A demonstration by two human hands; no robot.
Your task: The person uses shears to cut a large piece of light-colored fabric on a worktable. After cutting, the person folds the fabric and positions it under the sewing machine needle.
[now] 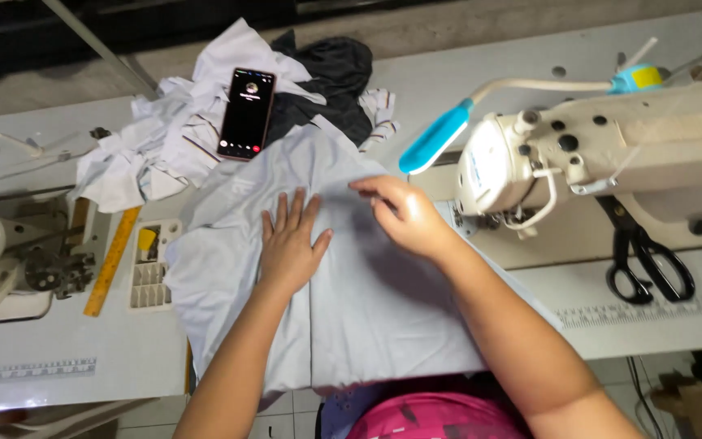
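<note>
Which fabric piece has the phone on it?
The crumpled white pile at the table's far left; the phone lies on top. The black cloth beside it and the pale blue fabric under both hands carry none.

Pale grey-blue cloth (367, 301), plain. Behind it: white striped fabric (164, 146), black fabric (335, 77), black phone (246, 112). Left of cloth: yellow ruler (112, 261). Right of cloth: cream sewing machine (611, 154), blue lamp head (436, 136), black scissors (647, 264). Counter (58, 341) off-white.

Phone (246, 113), scissors (647, 262), yellow ruler (112, 262)
</note>
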